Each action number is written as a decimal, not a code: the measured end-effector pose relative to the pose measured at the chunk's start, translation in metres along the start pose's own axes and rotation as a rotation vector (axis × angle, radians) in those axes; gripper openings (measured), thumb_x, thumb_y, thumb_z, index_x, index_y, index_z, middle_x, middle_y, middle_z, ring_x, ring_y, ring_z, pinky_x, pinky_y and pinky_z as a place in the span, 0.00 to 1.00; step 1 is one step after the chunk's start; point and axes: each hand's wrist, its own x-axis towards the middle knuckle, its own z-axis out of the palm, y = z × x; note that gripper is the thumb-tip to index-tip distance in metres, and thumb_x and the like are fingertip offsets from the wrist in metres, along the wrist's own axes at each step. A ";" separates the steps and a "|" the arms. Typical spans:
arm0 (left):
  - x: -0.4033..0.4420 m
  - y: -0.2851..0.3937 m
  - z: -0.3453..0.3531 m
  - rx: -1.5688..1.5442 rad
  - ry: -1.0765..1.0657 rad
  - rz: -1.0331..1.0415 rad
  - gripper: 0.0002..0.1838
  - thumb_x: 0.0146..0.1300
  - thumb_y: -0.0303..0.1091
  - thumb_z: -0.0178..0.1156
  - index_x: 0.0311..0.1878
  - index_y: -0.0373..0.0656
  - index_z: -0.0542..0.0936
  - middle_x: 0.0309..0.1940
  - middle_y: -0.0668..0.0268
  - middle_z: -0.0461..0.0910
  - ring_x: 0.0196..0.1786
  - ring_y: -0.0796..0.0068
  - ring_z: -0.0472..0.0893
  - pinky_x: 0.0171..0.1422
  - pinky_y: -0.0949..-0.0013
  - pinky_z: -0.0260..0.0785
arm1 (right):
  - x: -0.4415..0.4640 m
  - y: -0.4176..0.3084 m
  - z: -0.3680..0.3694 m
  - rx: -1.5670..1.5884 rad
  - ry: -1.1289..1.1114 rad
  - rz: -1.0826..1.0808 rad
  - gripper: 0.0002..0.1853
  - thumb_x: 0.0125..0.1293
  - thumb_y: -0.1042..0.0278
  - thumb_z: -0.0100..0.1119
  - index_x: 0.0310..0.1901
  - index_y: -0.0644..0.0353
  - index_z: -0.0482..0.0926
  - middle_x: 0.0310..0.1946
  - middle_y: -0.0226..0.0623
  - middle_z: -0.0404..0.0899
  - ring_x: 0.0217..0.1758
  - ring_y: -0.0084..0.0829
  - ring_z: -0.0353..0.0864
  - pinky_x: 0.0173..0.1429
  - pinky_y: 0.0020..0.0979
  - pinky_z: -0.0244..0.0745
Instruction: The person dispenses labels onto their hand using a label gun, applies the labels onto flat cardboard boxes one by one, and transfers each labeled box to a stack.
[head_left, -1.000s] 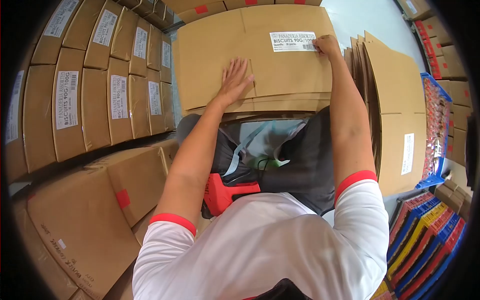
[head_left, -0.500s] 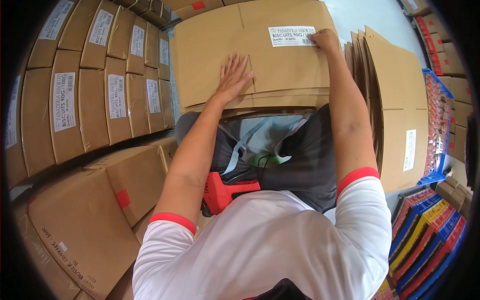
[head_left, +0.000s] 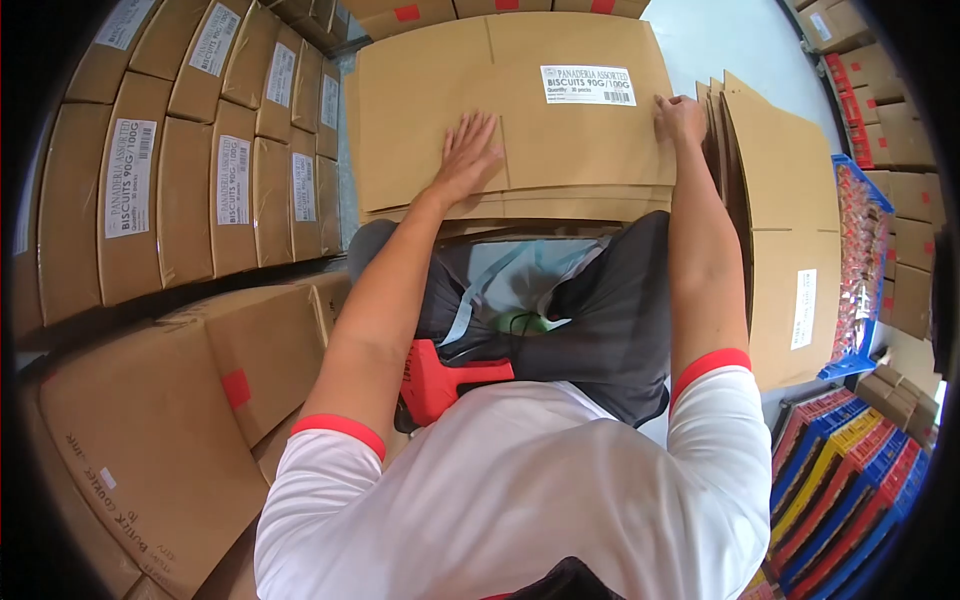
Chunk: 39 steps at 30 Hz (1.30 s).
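Note:
A flattened cardboard carton [head_left: 420, 90] lies in front of me on top of other flat cartons. It bears a white label [head_left: 588, 86] that reads "Panaderia Assorted Biscuits 90g/100g". My left hand [head_left: 470, 158] rests open on the carton, left of its middle crease, fingers stretched out. At the carton's right edge my right hand [head_left: 682, 120] has its fingers closed on the cardboard, just right of and below the label. A red hand-held tool [head_left: 440, 380] lies by my lap; its working end is hidden.
Taped, labelled cartons [head_left: 185, 180] are stacked along the left. More flat cartons [head_left: 790, 180] stand upright at the right. Beyond them are a blue crate of packets [head_left: 860, 260] and coloured stacked trays [head_left: 850, 480]. Large boxes [head_left: 150, 450] sit at lower left.
My right hand has left the right end of the label and moved to the carton's right edge. My left hand stays flat on the cardboard. The view has shifted slightly.

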 end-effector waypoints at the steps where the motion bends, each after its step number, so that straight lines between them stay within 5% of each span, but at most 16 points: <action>1: 0.000 -0.003 0.000 -0.024 0.002 0.020 0.42 0.78 0.66 0.37 0.85 0.49 0.51 0.87 0.59 0.41 0.89 0.61 0.34 0.88 0.51 0.20 | -0.002 -0.001 -0.001 0.023 -0.027 0.014 0.27 0.61 0.39 0.71 0.48 0.57 0.89 0.48 0.45 0.90 0.52 0.44 0.89 0.57 0.43 0.81; 7: -0.001 -0.013 0.003 -0.059 -0.007 -0.019 0.40 0.80 0.65 0.31 0.86 0.51 0.51 0.87 0.60 0.42 0.89 0.61 0.36 0.87 0.50 0.20 | -0.011 0.004 -0.017 0.057 -0.122 0.041 0.30 0.63 0.40 0.69 0.53 0.61 0.87 0.47 0.52 0.89 0.50 0.43 0.89 0.54 0.41 0.82; 9: -0.012 -0.012 0.000 -0.131 -0.005 0.001 0.40 0.80 0.65 0.30 0.86 0.52 0.51 0.87 0.61 0.42 0.89 0.61 0.36 0.88 0.51 0.20 | -0.019 0.009 -0.027 0.681 -0.414 0.150 0.27 0.67 0.50 0.68 0.58 0.65 0.82 0.43 0.51 0.88 0.46 0.36 0.89 0.50 0.35 0.81; 10: -0.015 -0.010 -0.006 -0.203 -0.023 0.013 0.39 0.81 0.65 0.29 0.86 0.53 0.51 0.87 0.62 0.43 0.89 0.62 0.36 0.88 0.52 0.20 | -0.035 0.004 -0.040 0.695 -0.399 0.138 0.27 0.67 0.50 0.68 0.58 0.65 0.82 0.43 0.51 0.88 0.46 0.36 0.89 0.50 0.35 0.81; 12: -0.020 -0.006 -0.019 -0.245 -0.054 0.029 0.40 0.81 0.66 0.28 0.85 0.51 0.52 0.87 0.62 0.45 0.89 0.62 0.37 0.88 0.53 0.23 | -0.082 -0.005 -0.070 0.771 -0.055 -0.213 0.23 0.69 0.61 0.66 0.61 0.64 0.79 0.37 0.45 0.87 0.38 0.32 0.85 0.45 0.35 0.78; 15: -0.030 0.013 -0.039 -0.450 -0.137 0.047 0.42 0.80 0.67 0.28 0.85 0.48 0.53 0.85 0.59 0.52 0.87 0.60 0.45 0.88 0.54 0.32 | -0.127 0.023 -0.107 0.836 0.071 -0.264 0.21 0.70 0.68 0.64 0.63 0.63 0.77 0.38 0.43 0.88 0.39 0.28 0.84 0.45 0.32 0.78; 19: -0.050 0.054 -0.083 -0.849 -0.210 0.077 0.48 0.78 0.72 0.29 0.84 0.40 0.53 0.79 0.53 0.65 0.80 0.57 0.65 0.84 0.55 0.50 | -0.208 0.092 -0.203 1.142 0.161 -0.096 0.25 0.73 0.74 0.59 0.72 0.60 0.72 0.44 0.39 0.88 0.45 0.23 0.83 0.47 0.25 0.77; 22: -0.060 0.047 -0.094 -0.921 -0.138 0.041 0.46 0.78 0.71 0.32 0.83 0.41 0.56 0.77 0.52 0.68 0.75 0.58 0.72 0.78 0.56 0.60 | -0.247 0.163 -0.254 1.240 0.451 -0.112 0.29 0.75 0.77 0.55 0.76 0.60 0.68 0.62 0.44 0.81 0.57 0.30 0.83 0.60 0.28 0.80; 23: -0.061 0.042 -0.094 -0.929 -0.144 0.046 0.46 0.78 0.71 0.32 0.83 0.41 0.56 0.77 0.52 0.68 0.75 0.58 0.72 0.78 0.56 0.60 | -0.253 0.196 -0.265 1.248 0.522 -0.114 0.29 0.76 0.79 0.55 0.76 0.63 0.66 0.69 0.47 0.75 0.65 0.34 0.80 0.67 0.33 0.78; 28: -0.056 0.045 -0.079 -1.019 -0.183 0.002 0.45 0.77 0.71 0.35 0.83 0.43 0.56 0.76 0.51 0.68 0.75 0.57 0.72 0.77 0.57 0.62 | -0.290 0.302 -0.269 1.116 0.957 0.030 0.29 0.76 0.79 0.54 0.78 0.62 0.65 0.74 0.50 0.69 0.71 0.37 0.74 0.73 0.36 0.71; 32: -0.050 0.061 -0.077 -0.997 -0.266 0.029 0.47 0.76 0.72 0.36 0.83 0.43 0.56 0.77 0.50 0.67 0.76 0.56 0.71 0.77 0.56 0.63 | -0.306 0.365 -0.242 1.225 0.950 0.230 0.30 0.74 0.78 0.58 0.77 0.62 0.66 0.75 0.49 0.68 0.75 0.35 0.69 0.73 0.34 0.70; 34: -0.051 0.066 -0.081 -1.005 -0.277 0.032 0.49 0.74 0.74 0.39 0.83 0.43 0.55 0.78 0.50 0.65 0.76 0.55 0.70 0.78 0.54 0.62 | -0.305 0.401 -0.229 0.746 0.745 0.558 0.30 0.71 0.71 0.64 0.74 0.63 0.70 0.73 0.53 0.70 0.76 0.41 0.69 0.75 0.40 0.68; 35: -0.052 0.067 -0.084 -1.002 -0.273 0.026 0.49 0.74 0.74 0.39 0.83 0.43 0.55 0.78 0.50 0.65 0.76 0.55 0.70 0.78 0.54 0.62 | -0.303 0.404 -0.224 0.749 0.737 0.558 0.30 0.71 0.71 0.64 0.74 0.63 0.70 0.73 0.53 0.70 0.76 0.41 0.69 0.75 0.40 0.68; 37: -0.053 0.066 -0.087 -1.168 -0.263 0.081 0.48 0.74 0.72 0.43 0.83 0.42 0.55 0.77 0.50 0.66 0.75 0.55 0.71 0.78 0.54 0.63 | -0.307 0.374 -0.226 -0.353 0.611 0.449 0.30 0.69 0.62 0.68 0.70 0.64 0.74 0.65 0.58 0.77 0.70 0.49 0.74 0.73 0.47 0.69; 39: -0.054 0.080 -0.091 -1.162 -0.242 0.089 0.51 0.72 0.74 0.45 0.83 0.42 0.54 0.78 0.49 0.63 0.77 0.53 0.69 0.78 0.52 0.62 | -0.287 0.314 -0.226 -0.371 0.665 0.141 0.32 0.67 0.56 0.69 0.69 0.64 0.75 0.63 0.59 0.78 0.71 0.55 0.72 0.75 0.53 0.66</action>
